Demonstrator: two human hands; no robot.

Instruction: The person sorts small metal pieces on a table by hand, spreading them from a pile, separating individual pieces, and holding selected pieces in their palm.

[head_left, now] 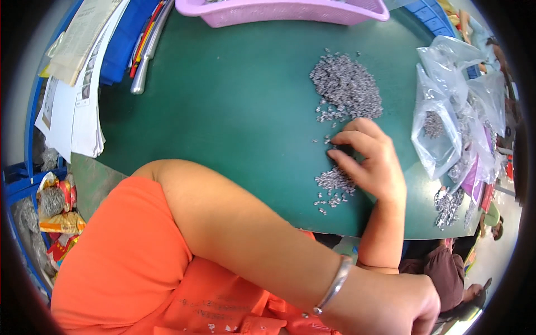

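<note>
My right hand (374,159) hovers over or rests on the green tabletop between two heaps of small grey metal parts. Its thumb and forefinger are bent with a gap between the tips, and nothing shows in them. Just beyond the fingers lies the larger heap (347,86); the smaller heap (335,181) is by the thumb and wrist. The parts are too small to name. My left arm, with a silver bracelet (335,285), crosses in front of me to the lower right. There my left hand (399,304) is bent downward, its fingers mostly hidden.
A pink plastic basket (285,14) stands at the far edge. Clear plastic bags (446,106) holding grey parts lie at the right, with another small pile (448,206) nearer. Papers (84,106), a blue bin (120,47) and pens are at the left. Other people sit beyond the right edge.
</note>
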